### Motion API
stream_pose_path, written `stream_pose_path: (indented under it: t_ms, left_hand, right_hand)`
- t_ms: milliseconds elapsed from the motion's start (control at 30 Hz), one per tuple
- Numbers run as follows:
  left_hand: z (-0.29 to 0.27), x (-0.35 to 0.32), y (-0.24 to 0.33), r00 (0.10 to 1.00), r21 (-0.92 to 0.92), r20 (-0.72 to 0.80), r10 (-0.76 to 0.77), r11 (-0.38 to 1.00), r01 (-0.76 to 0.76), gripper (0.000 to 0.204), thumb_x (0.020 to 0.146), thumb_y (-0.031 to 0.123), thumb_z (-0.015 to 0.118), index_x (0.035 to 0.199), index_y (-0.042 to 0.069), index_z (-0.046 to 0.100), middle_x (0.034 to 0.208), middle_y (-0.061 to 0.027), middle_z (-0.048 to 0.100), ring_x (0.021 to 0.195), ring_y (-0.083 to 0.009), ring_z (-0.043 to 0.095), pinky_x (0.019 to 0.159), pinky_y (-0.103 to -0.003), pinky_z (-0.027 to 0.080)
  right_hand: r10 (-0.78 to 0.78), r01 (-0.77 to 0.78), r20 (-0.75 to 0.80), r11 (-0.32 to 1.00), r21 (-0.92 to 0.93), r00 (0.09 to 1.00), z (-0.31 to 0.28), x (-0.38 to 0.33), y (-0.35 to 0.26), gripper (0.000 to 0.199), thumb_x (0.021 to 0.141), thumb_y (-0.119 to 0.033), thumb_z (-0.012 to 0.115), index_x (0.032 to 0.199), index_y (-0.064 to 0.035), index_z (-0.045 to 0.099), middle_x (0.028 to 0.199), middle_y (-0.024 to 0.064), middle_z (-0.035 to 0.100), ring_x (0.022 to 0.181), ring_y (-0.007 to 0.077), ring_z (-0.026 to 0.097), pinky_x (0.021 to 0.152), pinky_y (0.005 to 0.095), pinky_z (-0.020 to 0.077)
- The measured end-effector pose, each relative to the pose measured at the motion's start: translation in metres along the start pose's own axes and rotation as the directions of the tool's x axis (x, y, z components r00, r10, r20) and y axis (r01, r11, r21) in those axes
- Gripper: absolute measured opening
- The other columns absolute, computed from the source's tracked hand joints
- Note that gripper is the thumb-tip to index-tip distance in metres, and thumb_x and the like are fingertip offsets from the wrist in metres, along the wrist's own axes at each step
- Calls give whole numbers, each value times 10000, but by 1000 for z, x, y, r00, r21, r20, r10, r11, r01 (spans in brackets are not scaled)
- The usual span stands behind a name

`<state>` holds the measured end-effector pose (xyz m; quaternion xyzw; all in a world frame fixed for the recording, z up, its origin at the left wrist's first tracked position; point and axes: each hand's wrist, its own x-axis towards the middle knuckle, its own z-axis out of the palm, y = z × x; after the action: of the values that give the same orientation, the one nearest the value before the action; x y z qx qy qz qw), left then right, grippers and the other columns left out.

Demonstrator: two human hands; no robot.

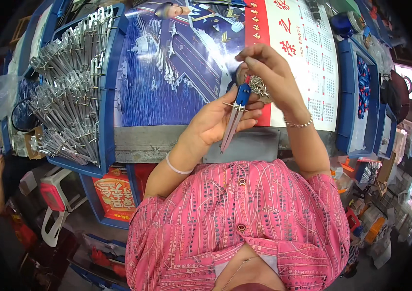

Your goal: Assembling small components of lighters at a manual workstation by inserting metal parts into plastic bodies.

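Compass with 2 slim, pointed metal legs and a blue plastic hinge cap (pixel 236 114) sits at the centre of the view, legs closed together and slanting down toward 7 o'clock. Left hand (pixel 214 121) cradles it from 9 o'clock, palm up, fingers curled behind the smooth grey legs and thumb near the thin cross pin. Right hand (pixel 269 72) comes in from 3 o'clock with its fingers pinched narrow on a small knurled metal part (pixel 259 88) touching the blue cap at the top; a beaded bracelet (pixel 299 124) circles that wrist, and a pale smooth band (pixel 177 167) circles the left one.

Under the hands lies a glossy printed poster in blue and red (pixel 167 72) spread over a grey tabletop (pixel 148 143). At 10 o'clock a blue plastic crate (pixel 110 87) holds dense rows of shiny metal compasses (pixel 70 82), legs bundled and bristling with pins. At 3 o'clock another blue plastic tray (pixel 344 97) holds small blue caps (pixel 363 87). Pink patterned fabric of the person's shirt (pixel 245 218) fills 6 o'clock
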<state>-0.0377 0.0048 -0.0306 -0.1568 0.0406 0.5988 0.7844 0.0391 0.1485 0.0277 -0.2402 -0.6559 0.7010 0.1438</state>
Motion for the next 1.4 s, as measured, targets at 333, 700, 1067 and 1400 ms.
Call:
stream_pose_path:
  t_ms: [333,700,1067,1400]
  left_hand:
    - [17,-5,21,996,-55,72,55,997,-51,661,901,544,241,1237,-11,366,1190,-218,454,1151,-385,422,882,-655,341]
    - [26,-31,70,917,267,-53,395,891,-368,640,899,484,349,1325,16,255,1401,-192,183,1297,-338,213,962,-636,233]
    - [12,-62,42,777,493,-138,614,723,-484,533,878,227,473,1328,25,274,1324,-196,356,1179,-299,404,966,-474,357]
    - [12,-56,26,805,547,-161,570,731,-408,388,879,131,492,1236,15,394,1141,-162,529,934,-210,559,806,-340,458]
  right_hand:
    - [-155,661,656,362,-658,738,2,5,-41,320,657,-60,646,965,-44,561,1004,86,557,909,270,524,780,347,442]
    - [-106,617,621,329,-715,776,-32,56,-43,261,689,-47,622,929,-22,521,907,118,532,850,303,539,716,360,448]
    - [-308,388,282,377,-841,909,-68,141,22,237,714,-84,628,916,-4,534,833,155,556,776,313,557,699,370,446]
    - [-339,348,222,376,-859,914,-64,158,27,246,711,-115,623,919,-23,529,870,151,537,810,344,550,698,417,439]
